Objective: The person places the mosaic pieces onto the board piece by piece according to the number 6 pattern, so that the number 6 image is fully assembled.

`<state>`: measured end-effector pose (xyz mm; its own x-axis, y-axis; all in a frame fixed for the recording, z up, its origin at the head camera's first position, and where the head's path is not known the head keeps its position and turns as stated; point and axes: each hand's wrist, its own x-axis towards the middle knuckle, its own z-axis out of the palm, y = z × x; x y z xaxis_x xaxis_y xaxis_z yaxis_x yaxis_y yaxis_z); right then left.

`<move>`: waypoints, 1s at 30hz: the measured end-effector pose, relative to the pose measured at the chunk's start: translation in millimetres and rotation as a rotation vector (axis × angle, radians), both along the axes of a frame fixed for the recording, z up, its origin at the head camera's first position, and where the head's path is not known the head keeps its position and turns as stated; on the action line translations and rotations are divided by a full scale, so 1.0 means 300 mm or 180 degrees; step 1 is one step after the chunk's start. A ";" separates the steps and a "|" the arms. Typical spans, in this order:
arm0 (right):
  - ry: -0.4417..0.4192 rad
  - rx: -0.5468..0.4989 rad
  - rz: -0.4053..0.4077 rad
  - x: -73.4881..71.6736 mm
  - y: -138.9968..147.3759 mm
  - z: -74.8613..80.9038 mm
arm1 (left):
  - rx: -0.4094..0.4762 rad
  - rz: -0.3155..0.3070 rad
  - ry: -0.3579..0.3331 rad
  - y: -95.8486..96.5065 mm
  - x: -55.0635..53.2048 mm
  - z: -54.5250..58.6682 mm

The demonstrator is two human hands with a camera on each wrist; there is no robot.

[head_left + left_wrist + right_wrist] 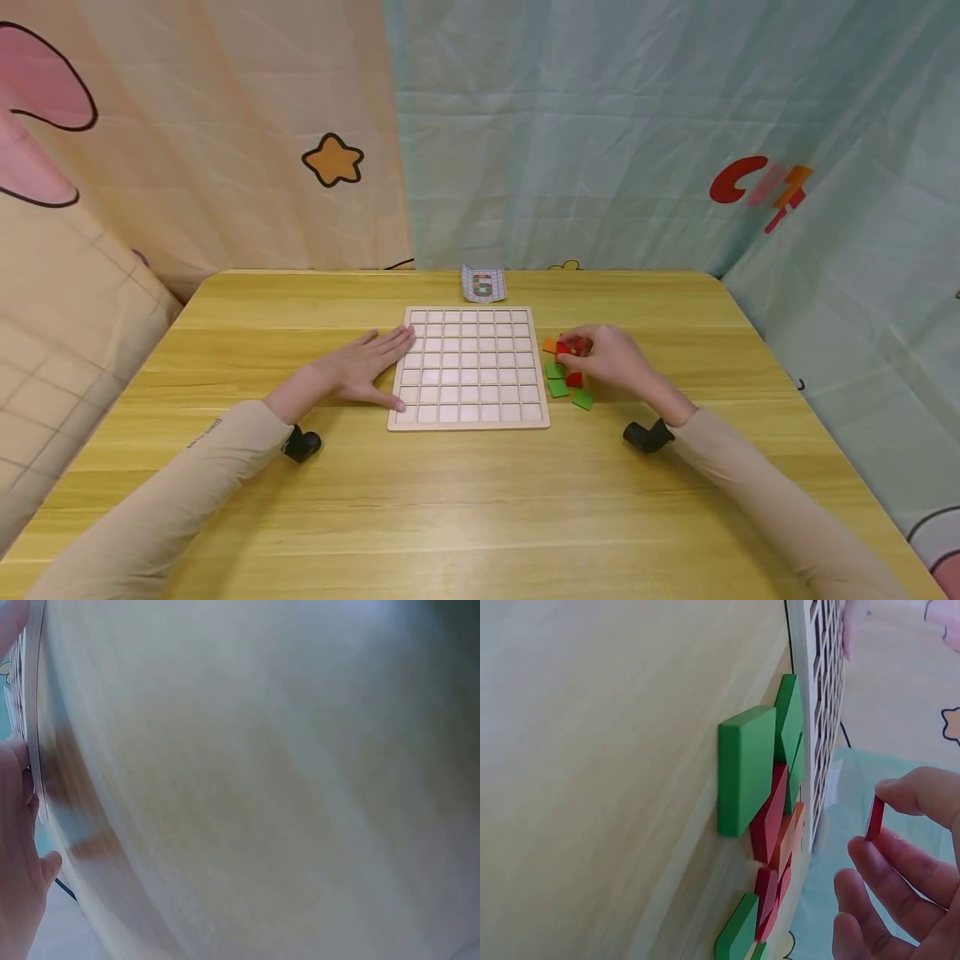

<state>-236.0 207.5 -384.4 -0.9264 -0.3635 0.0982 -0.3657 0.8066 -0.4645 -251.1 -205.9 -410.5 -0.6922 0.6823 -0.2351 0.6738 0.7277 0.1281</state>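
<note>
A pale wooden grid board (468, 428) with bare square cells lies on the table. Over its left edge rests my left hand (363, 367), fingers straight and thumb near the lower corner; the left wrist view catches only part of that hand (19, 855). Right of the board, my right hand (615, 358) pinches a small red tile (874, 817) between thumb and fingertip, raised off the table in the right wrist view. Beneath and beside that hand lie loose tiles: green ones (558, 387), a red one (573, 380) and an orange one (550, 345). The hand covers some of them.
Behind the board, near the back edge, stands a patterned paper card (483, 285) with a coloured figure on a grid. The wooden table (465, 508) reaches back to a curtain (555, 167). Black wrist mounts (302, 444) sit under both forearms.
</note>
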 end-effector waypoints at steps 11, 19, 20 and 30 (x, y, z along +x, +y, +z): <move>-0.0249 -0.0168 -0.0156 -0.038 -0.061 0.011 | 0.0031 -0.0010 -0.0044 0.004 0.002 0.010; -0.0248 -0.0224 -0.0161 -0.070 -0.116 0.002 | 0.0037 -0.0039 0.0010 0.000 0.004 0.009; -0.0245 -0.0209 -0.0153 -0.075 -0.124 0.002 | 0.0046 -0.0047 0.0019 -0.002 0.004 0.007; -0.0241 -0.0065 -0.0069 -0.130 -0.195 0.001 | 0.0025 -0.0031 0.0015 -0.002 0.000 0.002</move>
<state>-274.9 149.0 -384.2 -0.9391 -0.3419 0.0349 -0.3115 0.8039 -0.5066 -251.3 -206.6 -410.0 -0.6867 0.6908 -0.2264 0.6814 0.7202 0.1305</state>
